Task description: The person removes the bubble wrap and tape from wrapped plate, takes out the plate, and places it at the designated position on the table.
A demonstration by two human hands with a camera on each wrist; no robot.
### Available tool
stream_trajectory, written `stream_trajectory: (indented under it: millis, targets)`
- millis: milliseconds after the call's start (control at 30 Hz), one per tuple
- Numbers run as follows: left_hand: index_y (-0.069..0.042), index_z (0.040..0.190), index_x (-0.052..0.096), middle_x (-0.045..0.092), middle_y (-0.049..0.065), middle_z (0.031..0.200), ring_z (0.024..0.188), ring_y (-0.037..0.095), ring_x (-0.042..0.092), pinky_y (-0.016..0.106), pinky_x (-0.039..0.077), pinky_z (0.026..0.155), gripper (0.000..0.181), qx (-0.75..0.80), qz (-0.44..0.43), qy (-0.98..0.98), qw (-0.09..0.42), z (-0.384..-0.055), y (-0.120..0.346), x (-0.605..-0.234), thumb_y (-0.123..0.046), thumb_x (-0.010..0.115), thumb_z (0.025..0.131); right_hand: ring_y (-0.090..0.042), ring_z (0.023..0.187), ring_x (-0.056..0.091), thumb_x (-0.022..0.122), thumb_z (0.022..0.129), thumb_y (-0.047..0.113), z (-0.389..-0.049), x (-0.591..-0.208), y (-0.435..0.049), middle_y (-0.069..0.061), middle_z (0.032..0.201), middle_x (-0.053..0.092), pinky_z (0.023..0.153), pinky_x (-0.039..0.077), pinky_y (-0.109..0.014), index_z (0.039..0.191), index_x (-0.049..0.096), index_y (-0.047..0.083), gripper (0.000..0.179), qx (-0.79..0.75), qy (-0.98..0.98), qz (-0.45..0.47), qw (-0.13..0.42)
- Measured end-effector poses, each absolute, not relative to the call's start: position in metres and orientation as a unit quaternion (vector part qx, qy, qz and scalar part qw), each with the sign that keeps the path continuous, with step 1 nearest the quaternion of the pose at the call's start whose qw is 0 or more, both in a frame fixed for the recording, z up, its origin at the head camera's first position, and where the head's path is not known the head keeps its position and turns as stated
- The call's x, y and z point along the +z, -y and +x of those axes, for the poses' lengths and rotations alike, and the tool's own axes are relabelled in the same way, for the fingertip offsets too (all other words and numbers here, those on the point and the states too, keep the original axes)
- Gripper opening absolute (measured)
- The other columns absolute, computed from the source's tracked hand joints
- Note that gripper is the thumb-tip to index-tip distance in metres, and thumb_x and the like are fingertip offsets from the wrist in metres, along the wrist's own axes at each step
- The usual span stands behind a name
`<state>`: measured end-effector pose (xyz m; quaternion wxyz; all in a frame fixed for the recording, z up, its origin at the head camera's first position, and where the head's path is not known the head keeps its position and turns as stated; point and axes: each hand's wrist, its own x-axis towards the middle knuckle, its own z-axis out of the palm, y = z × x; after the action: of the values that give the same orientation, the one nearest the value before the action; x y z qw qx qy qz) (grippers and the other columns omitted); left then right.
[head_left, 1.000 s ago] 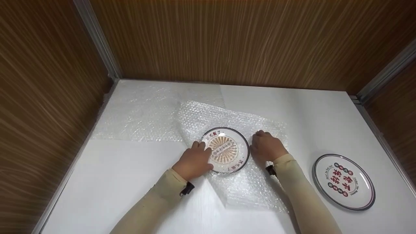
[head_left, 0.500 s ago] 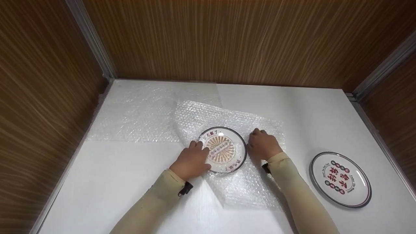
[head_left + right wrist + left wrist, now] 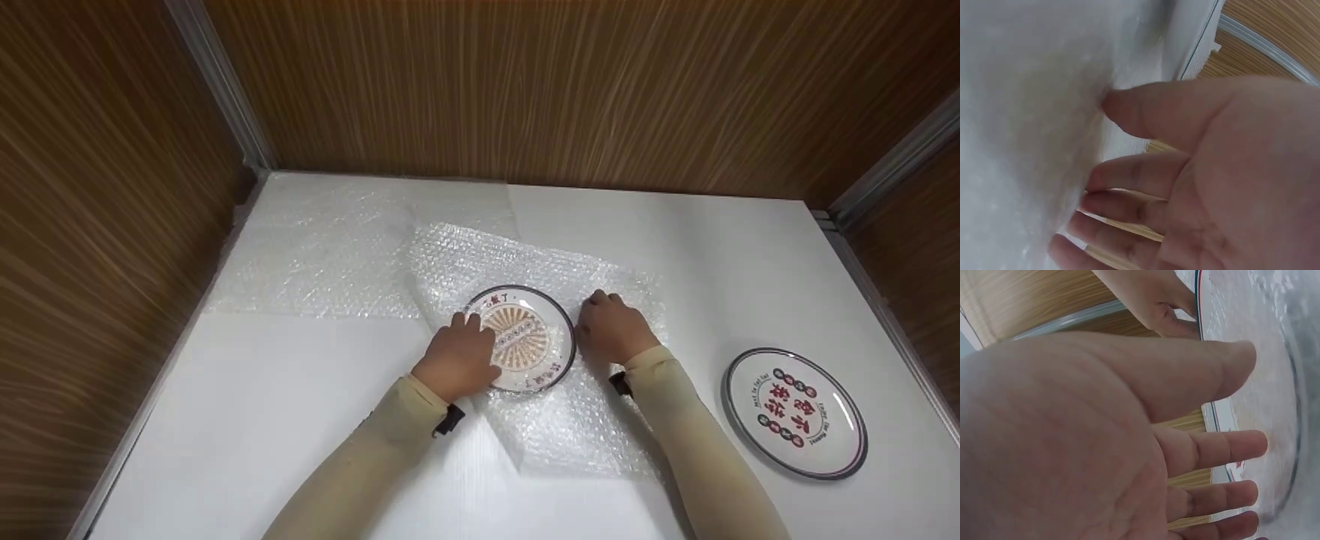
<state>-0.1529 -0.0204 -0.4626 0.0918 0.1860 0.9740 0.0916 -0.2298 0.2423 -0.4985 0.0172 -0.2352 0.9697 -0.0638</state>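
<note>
A white plate (image 3: 529, 346) with a dark rim, gold rays and red characters lies on a sheet of bubble wrap (image 3: 570, 439). My left hand (image 3: 457, 360) rests over the plate's left edge. In the left wrist view, its extended fingers touch the surface there, thumb apart. Clear wrap seems to cover part of the plate; how much cannot be told. My right hand (image 3: 615, 328) is just right of the rim, on the wrap. In the right wrist view, its fingertips (image 3: 1098, 177) and thumb touch the blurred wrap with a gap between them.
A second white plate (image 3: 799, 416) with red characters lies at the right of the white table (image 3: 247, 435). More bubble wrap (image 3: 322, 255) is spread flat at the back left. Wood-grain panels (image 3: 525, 90) enclose the back and sides.
My left hand has shifted slightly right and farther over the plate. The right hand stays nearly where it was beside the rim. The camera view has shifted a little.
</note>
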Motion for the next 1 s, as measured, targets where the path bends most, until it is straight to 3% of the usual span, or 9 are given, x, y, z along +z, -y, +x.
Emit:
stream_trajectory:
  millis: [167, 333, 467, 667, 1000]
  targets:
    - [0.002, 0.13, 0.064, 0.056, 0.023, 0.134, 0.118, 0.038, 0.056, 0.048, 0.055, 0.089, 0.044, 0.09, 0.202, -0.971, 0.089, -0.167, 0.003, -0.46, -0.026, 0.069, 0.097, -0.042, 0.082, 0.064, 0.061, 0.089, 0.003, -0.233, -0.491, -0.248, -0.022, 0.096, 0.065, 0.07, 0.056, -0.058, 0.08, 0.063, 0.001, 0.01, -0.084, -0.966, -0.244, 0.025]
    - [-0.001, 0.139, 0.057, 0.058, 0.02, 0.129, 0.104, 0.034, 0.065, 0.044, 0.059, 0.082, 0.039, 0.113, 0.233, -0.962, 0.087, -0.18, -0.01, -0.466, -0.01, 0.057, 0.101, -0.032, 0.069, 0.062, 0.057, 0.09, 0.006, -0.235, -0.49, -0.245, -0.014, 0.081, 0.061, 0.07, 0.056, -0.054, 0.075, 0.057, 0.006, 0.015, -0.116, -0.965, -0.227, 0.062]
    - [-0.002, 0.131, 0.061, 0.061, 0.016, 0.117, 0.091, 0.03, 0.067, 0.041, 0.059, 0.074, 0.032, 0.105, 0.256, -0.958, 0.07, -0.185, -0.016, -0.474, -0.002, 0.055, 0.099, -0.035, 0.074, 0.061, 0.06, 0.091, 0.009, -0.233, -0.493, -0.244, -0.016, 0.088, 0.062, 0.068, 0.056, -0.055, 0.075, 0.059, 0.005, 0.017, -0.116, -0.965, -0.231, 0.05]
    - [-0.003, 0.128, 0.062, 0.06, 0.017, 0.118, 0.091, 0.03, 0.066, 0.041, 0.059, 0.073, 0.032, 0.095, 0.252, -0.961, 0.063, -0.189, -0.023, -0.479, -0.004, 0.058, 0.096, -0.042, 0.093, 0.058, 0.058, 0.094, 0.011, -0.231, -0.497, -0.247, -0.021, 0.105, 0.062, 0.072, 0.055, -0.057, 0.084, 0.064, 0.002, 0.015, -0.106, -0.965, -0.234, 0.044]
    - [-0.004, 0.131, 0.061, 0.06, 0.017, 0.122, 0.093, 0.03, 0.068, 0.041, 0.059, 0.076, 0.037, 0.065, 0.248, -0.964, 0.071, -0.192, -0.035, -0.479, -0.007, 0.065, 0.094, -0.042, 0.086, 0.058, 0.06, 0.091, 0.01, -0.227, -0.499, -0.237, -0.021, 0.095, 0.058, 0.064, 0.055, -0.059, 0.084, 0.066, -0.005, 0.017, -0.069, -0.974, -0.214, 0.008]
